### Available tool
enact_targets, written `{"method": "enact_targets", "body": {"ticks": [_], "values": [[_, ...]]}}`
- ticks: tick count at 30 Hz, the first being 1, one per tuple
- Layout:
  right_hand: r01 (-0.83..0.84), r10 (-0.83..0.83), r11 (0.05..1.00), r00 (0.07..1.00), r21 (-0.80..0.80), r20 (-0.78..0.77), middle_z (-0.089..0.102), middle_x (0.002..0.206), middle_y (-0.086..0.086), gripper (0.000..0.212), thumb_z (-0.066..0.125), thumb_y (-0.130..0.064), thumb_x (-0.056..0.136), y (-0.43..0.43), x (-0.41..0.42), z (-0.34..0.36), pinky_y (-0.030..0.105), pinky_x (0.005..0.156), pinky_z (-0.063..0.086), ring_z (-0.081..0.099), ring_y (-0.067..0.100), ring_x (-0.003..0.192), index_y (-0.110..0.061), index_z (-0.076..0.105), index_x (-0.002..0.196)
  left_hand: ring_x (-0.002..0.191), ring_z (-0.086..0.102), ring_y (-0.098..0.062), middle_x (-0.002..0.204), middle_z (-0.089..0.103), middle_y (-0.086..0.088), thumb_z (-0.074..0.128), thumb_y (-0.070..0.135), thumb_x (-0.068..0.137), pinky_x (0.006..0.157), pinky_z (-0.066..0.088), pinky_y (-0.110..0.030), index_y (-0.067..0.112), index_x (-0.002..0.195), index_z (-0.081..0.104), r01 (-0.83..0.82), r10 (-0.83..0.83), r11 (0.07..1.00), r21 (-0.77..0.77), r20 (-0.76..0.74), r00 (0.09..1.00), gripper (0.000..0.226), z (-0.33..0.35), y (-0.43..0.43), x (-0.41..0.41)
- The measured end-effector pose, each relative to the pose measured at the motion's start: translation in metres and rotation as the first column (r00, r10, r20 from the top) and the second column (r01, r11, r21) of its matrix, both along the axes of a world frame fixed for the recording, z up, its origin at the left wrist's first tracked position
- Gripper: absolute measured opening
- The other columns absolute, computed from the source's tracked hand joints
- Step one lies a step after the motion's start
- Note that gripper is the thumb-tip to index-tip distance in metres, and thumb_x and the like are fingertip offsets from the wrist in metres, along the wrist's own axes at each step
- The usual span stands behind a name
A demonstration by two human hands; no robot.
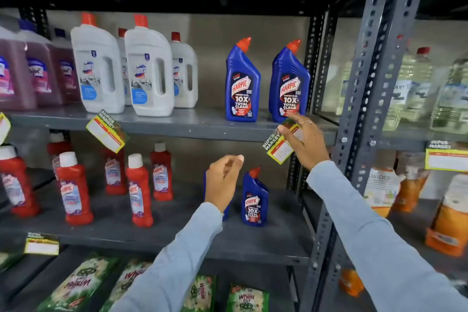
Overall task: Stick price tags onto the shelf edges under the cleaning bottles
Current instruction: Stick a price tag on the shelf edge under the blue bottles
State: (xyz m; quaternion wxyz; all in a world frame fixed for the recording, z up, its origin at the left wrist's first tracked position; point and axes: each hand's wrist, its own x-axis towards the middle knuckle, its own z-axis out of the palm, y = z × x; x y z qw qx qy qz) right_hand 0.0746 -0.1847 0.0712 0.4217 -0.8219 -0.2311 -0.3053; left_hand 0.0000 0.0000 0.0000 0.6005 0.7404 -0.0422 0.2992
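My right hand (305,143) grips a tilted yellow-edged price tag (278,148) against the grey shelf edge (202,132), just below the right one of two blue Harpic bottles (288,83). The other blue bottle (241,83) stands to its left. My left hand (224,176) hovers lower, fingers pinched together with nothing visible in them, in front of a small blue bottle (254,200) on the shelf below. Another price tag (106,132) hangs crooked on the same edge under the white bottles (149,68).
Pink bottles (38,73) stand far left, red bottles (73,190) on the lower shelf. A tag (41,244) sits on the lower edge above green detergent packs (76,284). A perforated grey upright (367,121) divides off the right bay, with clear bottles and orange packs.
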Motion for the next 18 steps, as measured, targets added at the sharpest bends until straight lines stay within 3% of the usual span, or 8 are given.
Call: {"method": "enact_targets", "body": {"ticks": [4, 7, 12, 18], "values": [[0.025, -0.026, 0.999, 0.999, -0.042, -0.022, 0.058, 0.128, 0.012, 0.046, 0.055, -0.038, 0.089, -0.001, 0.006, 0.006, 0.034, 0.094, 0.046, 0.057, 0.026, 0.115, -0.015, 0.052, 0.128, 0.103, 0.064, -0.011, 0.109, 0.071, -0.002, 0.067, 0.036, 0.083, 0.093, 0.05, -0.029, 0.013, 0.111, 0.066, 0.082, -0.103, 0.972, -0.22, -0.085, 0.991, 0.036, 0.008, -0.022, 0.027], [0.02, -0.022, 0.999, 0.997, -0.027, -0.077, 0.065, 0.117, 0.016, 0.036, 0.059, -0.03, 0.088, -0.002, 0.014, 0.014, 0.029, 0.081, 0.048, 0.063, 0.026, 0.101, -0.009, 0.06, 0.117, 0.097, 0.067, -0.016, 0.104, 0.073, -0.005, 0.073, 0.035, 0.078, 0.085, 0.053, -0.032, 0.011, 0.106, 0.068, 0.072, -0.116, 0.939, -0.336, -0.112, 0.987, 0.037, 0.018, -0.037, 0.049], [0.03, -0.026, 0.999, 0.995, 0.04, -0.097, 0.07, 0.099, 0.013, 0.023, 0.062, -0.023, 0.086, 0.0, 0.018, 0.017, 0.023, 0.068, 0.046, 0.066, 0.024, 0.088, -0.004, 0.067, 0.097, 0.081, 0.073, -0.026, 0.082, 0.076, -0.008, 0.079, 0.027, 0.073, 0.077, 0.06, -0.037, 0.015, 0.078, 0.074, 0.007, -0.068, 0.931, -0.364, -0.156, 0.985, 0.014, 0.025, -0.046, 0.066], [0.047, -0.038, 0.997, 0.988, 0.06, -0.151, 0.069, 0.096, 0.009, 0.027, 0.066, -0.025, 0.084, -0.003, 0.019, 0.024, 0.017, 0.061, 0.046, 0.064, 0.019, 0.087, -0.004, 0.07, 0.099, 0.082, 0.073, -0.02, 0.086, 0.075, -0.006, 0.072, 0.022, 0.081, 0.073, 0.06, -0.029, 0.015, 0.081, 0.07, 0.015, -0.065, 0.929, -0.37, -0.121, 0.99, 0.007, 0.028, -0.046, 0.061]]}}
